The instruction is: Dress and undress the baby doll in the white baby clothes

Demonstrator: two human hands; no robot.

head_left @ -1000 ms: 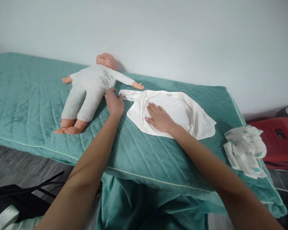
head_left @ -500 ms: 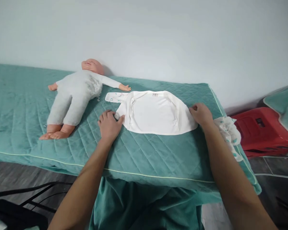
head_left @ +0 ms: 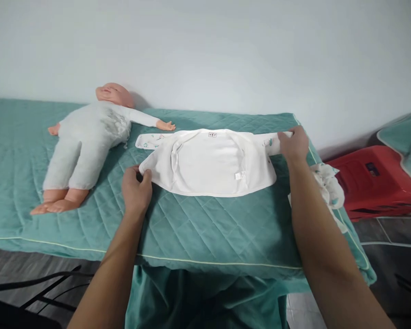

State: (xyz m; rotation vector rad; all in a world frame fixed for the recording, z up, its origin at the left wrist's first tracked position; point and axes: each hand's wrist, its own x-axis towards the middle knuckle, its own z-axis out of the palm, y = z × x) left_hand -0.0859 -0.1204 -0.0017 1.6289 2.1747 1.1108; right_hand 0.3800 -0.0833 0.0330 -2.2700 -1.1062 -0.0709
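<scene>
A white baby shirt lies spread open on the green quilted cover, its inside showing. My left hand pinches the corner of its left front flap. At the far right, my right hand is closed on the end of the right sleeve, which is stretched out sideways. Small printed figures show on both sleeves. The left sleeve lies flat above my left hand. A doll in a white cloth body lies on its back to the left, one arm reaching toward the shirt.
Crumpled white printed cloth lies at the cover's right edge, partly behind my right forearm. Beyond it stands a red plastic object. The green quilted cover runs along the wall. Dark metal bars show at lower left.
My left hand has closed on the left flap and drawn it out to the left. My right hand has moved up, and the right sleeve now lies extended in its grip.
</scene>
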